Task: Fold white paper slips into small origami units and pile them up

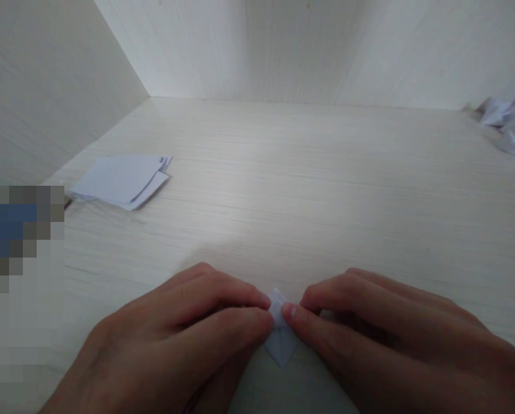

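A small piece of white folded paper (282, 348), roughly diamond-shaped with creases across it, lies near the bottom middle of the head view, one corner pointing toward me. My left hand (175, 328) is closed, with thumb and index fingertip pinching the paper's left edge. From the other side, my right hand (386, 333) presses its thumb tip onto the upper right of the paper. Its index finger curls just beyond, and the remaining fingers are bent underneath. Both hands' fingertips cover part of the paper, so its full outline is hidden.
To the left on the pale wood-grain table (283, 201) lies a loose stack of white paper sheets (119, 178). Crumpled, partly clear wrapping (514, 126) sits at the far right. Pale panels (300, 52) rise behind and at the left. A blurred-out patch covers the left edge.
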A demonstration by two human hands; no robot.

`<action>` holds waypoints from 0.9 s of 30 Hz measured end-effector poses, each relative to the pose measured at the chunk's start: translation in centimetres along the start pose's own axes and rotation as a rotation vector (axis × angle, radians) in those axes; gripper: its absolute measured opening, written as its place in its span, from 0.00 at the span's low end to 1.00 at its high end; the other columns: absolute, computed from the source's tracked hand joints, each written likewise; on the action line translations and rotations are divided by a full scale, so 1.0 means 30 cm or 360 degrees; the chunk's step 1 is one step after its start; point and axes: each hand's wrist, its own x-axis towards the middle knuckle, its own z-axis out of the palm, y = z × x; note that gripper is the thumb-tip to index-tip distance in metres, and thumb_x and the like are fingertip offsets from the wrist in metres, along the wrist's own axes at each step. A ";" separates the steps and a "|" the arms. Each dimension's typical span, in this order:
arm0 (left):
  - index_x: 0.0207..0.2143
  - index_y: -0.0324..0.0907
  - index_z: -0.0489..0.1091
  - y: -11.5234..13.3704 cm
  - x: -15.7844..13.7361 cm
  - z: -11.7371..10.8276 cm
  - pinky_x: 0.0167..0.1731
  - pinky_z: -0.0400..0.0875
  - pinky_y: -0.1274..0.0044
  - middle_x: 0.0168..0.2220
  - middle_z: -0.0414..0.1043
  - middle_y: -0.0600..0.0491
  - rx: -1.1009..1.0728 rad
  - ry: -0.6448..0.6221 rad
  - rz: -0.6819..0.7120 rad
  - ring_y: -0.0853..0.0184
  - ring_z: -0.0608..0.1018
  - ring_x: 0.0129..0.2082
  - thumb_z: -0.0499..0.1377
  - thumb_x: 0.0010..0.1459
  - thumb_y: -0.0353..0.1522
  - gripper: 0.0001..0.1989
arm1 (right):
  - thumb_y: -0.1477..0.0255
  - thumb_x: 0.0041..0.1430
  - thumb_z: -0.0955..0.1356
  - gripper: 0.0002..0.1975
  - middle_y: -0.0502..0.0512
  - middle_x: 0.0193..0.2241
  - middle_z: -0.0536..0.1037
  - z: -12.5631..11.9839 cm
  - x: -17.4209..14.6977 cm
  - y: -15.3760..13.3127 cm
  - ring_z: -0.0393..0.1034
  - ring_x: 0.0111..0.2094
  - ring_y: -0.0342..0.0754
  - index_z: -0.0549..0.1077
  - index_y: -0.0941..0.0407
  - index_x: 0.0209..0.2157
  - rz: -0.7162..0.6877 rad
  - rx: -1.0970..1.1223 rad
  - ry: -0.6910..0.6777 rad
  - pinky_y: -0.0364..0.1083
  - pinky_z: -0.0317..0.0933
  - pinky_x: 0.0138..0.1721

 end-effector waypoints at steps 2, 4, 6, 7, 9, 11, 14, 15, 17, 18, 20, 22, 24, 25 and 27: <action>0.52 0.62 0.74 -0.007 -0.004 -0.007 0.38 0.78 0.84 0.46 0.80 0.62 -0.0031 -0.0059 0.0076 0.70 0.83 0.41 0.58 0.63 0.29 0.19 | 0.68 0.71 0.64 0.15 0.49 0.24 0.78 0.007 -0.002 0.010 0.73 0.23 0.42 0.78 0.50 0.31 -0.0140 -0.0075 0.0022 0.38 0.65 0.22; 0.54 0.62 0.72 -0.011 -0.005 -0.007 0.41 0.78 0.84 0.47 0.80 0.62 -0.0068 -0.0052 0.0115 0.69 0.82 0.42 0.57 0.63 0.28 0.22 | 0.70 0.71 0.63 0.15 0.49 0.25 0.78 0.014 -0.006 0.024 0.71 0.23 0.42 0.80 0.49 0.33 -0.0356 -0.0165 0.0062 0.38 0.66 0.23; 0.54 0.61 0.73 -0.013 -0.010 0.001 0.41 0.78 0.82 0.46 0.81 0.60 -0.0066 -0.0009 0.0092 0.68 0.82 0.42 0.56 0.64 0.29 0.21 | 0.71 0.70 0.65 0.13 0.50 0.28 0.79 0.022 -0.009 0.038 0.71 0.25 0.42 0.81 0.47 0.37 -0.0501 -0.0280 0.0133 0.39 0.68 0.25; 0.53 0.60 0.74 -0.015 -0.014 0.007 0.40 0.78 0.81 0.45 0.81 0.59 -0.0055 0.0001 0.0064 0.67 0.82 0.41 0.56 0.64 0.31 0.19 | 0.72 0.70 0.65 0.12 0.50 0.29 0.80 0.026 -0.012 0.043 0.72 0.26 0.43 0.81 0.46 0.39 -0.0506 -0.0350 0.0189 0.40 0.69 0.26; 0.50 0.60 0.77 -0.020 -0.026 0.023 0.36 0.78 0.81 0.43 0.81 0.58 -0.0025 0.0021 -0.0002 0.66 0.82 0.39 0.57 0.64 0.35 0.15 | 0.73 0.69 0.65 0.13 0.50 0.30 0.80 0.036 -0.017 0.053 0.73 0.27 0.44 0.81 0.45 0.41 -0.0533 -0.0454 0.0292 0.40 0.69 0.26; 0.47 0.59 0.79 -0.026 -0.039 0.039 0.32 0.78 0.81 0.40 0.81 0.58 0.0000 0.0080 -0.0077 0.66 0.82 0.37 0.57 0.64 0.39 0.13 | 0.72 0.69 0.66 0.13 0.50 0.29 0.80 0.045 -0.023 0.059 0.72 0.27 0.45 0.81 0.44 0.41 -0.0585 -0.0519 0.0368 0.41 0.69 0.25; 0.46 0.58 0.79 -0.029 -0.044 0.054 0.29 0.77 0.81 0.39 0.81 0.57 -0.0004 0.0137 -0.0086 0.66 0.80 0.34 0.56 0.65 0.42 0.13 | 0.72 0.69 0.65 0.13 0.51 0.30 0.80 0.048 -0.029 0.064 0.72 0.27 0.45 0.81 0.43 0.42 -0.0636 -0.0578 0.0397 0.42 0.70 0.26; 0.45 0.58 0.79 -0.028 -0.040 0.055 0.28 0.76 0.81 0.38 0.81 0.57 -0.0016 0.0139 -0.0067 0.66 0.80 0.33 0.55 0.66 0.42 0.13 | 0.72 0.69 0.65 0.13 0.51 0.30 0.80 0.047 -0.030 0.065 0.72 0.27 0.46 0.81 0.43 0.42 -0.0648 -0.0591 0.0400 0.42 0.70 0.26; 0.46 0.58 0.79 -0.022 -0.026 0.055 0.28 0.76 0.81 0.37 0.81 0.57 -0.0049 0.0106 -0.0024 0.67 0.79 0.32 0.54 0.68 0.41 0.14 | 0.71 0.69 0.65 0.12 0.52 0.30 0.80 0.044 -0.031 0.067 0.73 0.27 0.46 0.81 0.44 0.41 -0.0651 -0.0613 0.0386 0.42 0.70 0.25; 0.45 0.57 0.79 -0.020 -0.019 0.055 0.28 0.76 0.81 0.37 0.80 0.58 -0.0062 0.0091 -0.0018 0.67 0.79 0.32 0.53 0.68 0.40 0.14 | 0.71 0.68 0.65 0.12 0.52 0.29 0.80 0.043 -0.030 0.067 0.72 0.27 0.46 0.81 0.44 0.41 -0.0644 -0.0622 0.0376 0.43 0.69 0.25; 0.45 0.56 0.79 -0.017 -0.008 0.055 0.28 0.76 0.81 0.36 0.80 0.58 -0.0074 0.0092 -0.0033 0.68 0.79 0.31 0.52 0.69 0.38 0.14 | 0.70 0.68 0.66 0.11 0.53 0.28 0.79 0.044 -0.030 0.066 0.72 0.26 0.47 0.81 0.44 0.40 -0.0611 -0.0636 0.0355 0.42 0.68 0.22; 0.45 0.56 0.78 -0.020 -0.008 0.056 0.28 0.77 0.80 0.36 0.81 0.59 -0.0050 0.0144 -0.0027 0.68 0.80 0.31 0.53 0.70 0.37 0.13 | 0.70 0.68 0.66 0.11 0.53 0.27 0.78 0.049 -0.028 0.064 0.72 0.26 0.47 0.81 0.44 0.40 -0.0580 -0.0647 0.0336 0.42 0.66 0.21; 0.46 0.57 0.78 -0.024 -0.014 0.054 0.31 0.78 0.79 0.38 0.81 0.59 0.0020 0.0200 0.0052 0.67 0.80 0.34 0.54 0.69 0.36 0.12 | 0.70 0.68 0.66 0.11 0.53 0.27 0.78 0.055 -0.026 0.060 0.71 0.25 0.47 0.81 0.44 0.40 -0.0564 -0.0655 0.0362 0.42 0.66 0.20; 0.47 0.57 0.77 -0.025 -0.018 0.053 0.33 0.79 0.78 0.40 0.81 0.60 0.0071 0.0230 0.0112 0.67 0.81 0.36 0.55 0.69 0.36 0.11 | 0.70 0.68 0.65 0.12 0.53 0.27 0.78 0.057 -0.024 0.058 0.71 0.24 0.46 0.81 0.45 0.40 -0.0556 -0.0656 0.0374 0.43 0.65 0.20; 0.46 0.56 0.77 -0.024 -0.021 0.049 0.37 0.80 0.76 0.42 0.82 0.60 0.0174 0.0293 0.0209 0.66 0.81 0.40 0.57 0.68 0.36 0.10 | 0.71 0.69 0.65 0.12 0.53 0.27 0.78 0.058 -0.021 0.053 0.70 0.24 0.46 0.81 0.45 0.40 -0.0551 -0.0644 0.0381 0.43 0.65 0.20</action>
